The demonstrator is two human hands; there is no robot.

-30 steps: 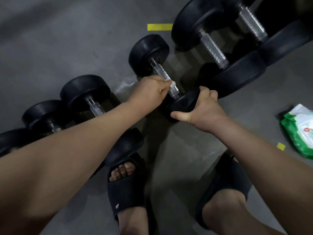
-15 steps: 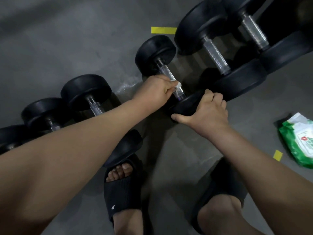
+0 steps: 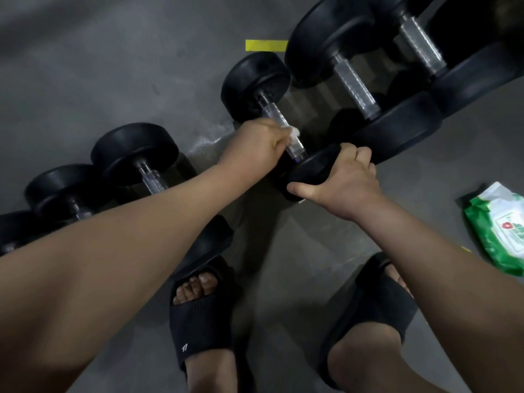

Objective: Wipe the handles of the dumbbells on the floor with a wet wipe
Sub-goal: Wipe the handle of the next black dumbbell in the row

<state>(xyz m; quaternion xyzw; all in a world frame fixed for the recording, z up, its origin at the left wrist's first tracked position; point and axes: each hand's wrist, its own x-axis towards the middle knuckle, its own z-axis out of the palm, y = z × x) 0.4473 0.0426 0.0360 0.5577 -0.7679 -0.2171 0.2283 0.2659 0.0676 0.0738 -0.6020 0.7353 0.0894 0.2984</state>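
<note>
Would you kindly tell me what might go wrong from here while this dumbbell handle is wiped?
The right hand grips the dumbbell's near head close beside the larger dumbbell; if either rolls, those fingers may be pinched. The toes in the open sandal lie close to the row, exposed to a rolling weight. The left hand shows only a small bit of wet wipe on the handle, so it might slip off.
</note>
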